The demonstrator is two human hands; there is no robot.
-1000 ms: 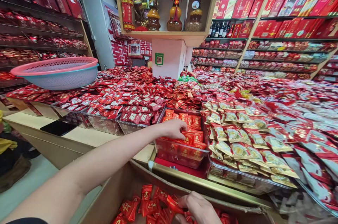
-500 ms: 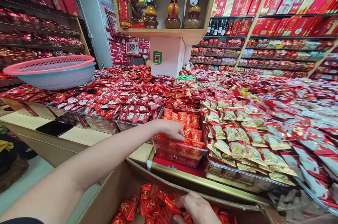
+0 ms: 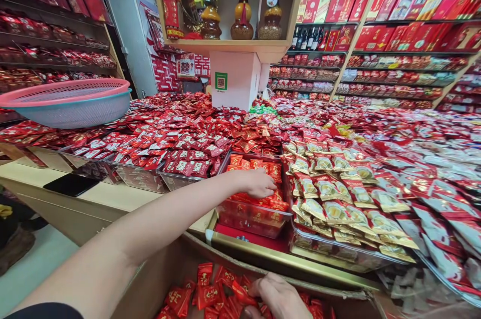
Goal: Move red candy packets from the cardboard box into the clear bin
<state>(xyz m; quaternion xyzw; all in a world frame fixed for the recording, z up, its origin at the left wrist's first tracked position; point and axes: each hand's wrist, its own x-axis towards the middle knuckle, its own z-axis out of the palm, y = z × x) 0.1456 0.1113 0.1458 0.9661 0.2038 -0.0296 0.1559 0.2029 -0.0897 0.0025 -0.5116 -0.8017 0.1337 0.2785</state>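
Note:
My left hand [image 3: 259,183] reaches across to a clear plastic tub [image 3: 250,219] of red-wrapped candies [image 3: 275,171] with gold lettering. It lies palm down on the candies, its fingers stretched out and touching them. Below, inside a cardboard box [image 3: 176,246], similar red candies [image 3: 208,295] lie loose. My right hand [image 3: 281,296] is in that box at the bottom edge of the view, thumb and forefinger closed around one red candy packet [image 3: 242,293]. Part of the right hand is cut off by the frame.
Right of the tub stands a tray of gold-and-red packets [image 3: 338,209]. Maroon packets [image 3: 191,156] fill the bins to its left. A black phone [image 3: 70,185] lies on the counter ledge. Nested pink and blue baskets [image 3: 67,108] rest farther left. A display cabinet [image 3: 229,44] overhangs the candy heap.
My left hand has moved slightly right and its curled fingers have stretched out over the candies. My right hand keeps its place on the packet. The view has shifted slightly.

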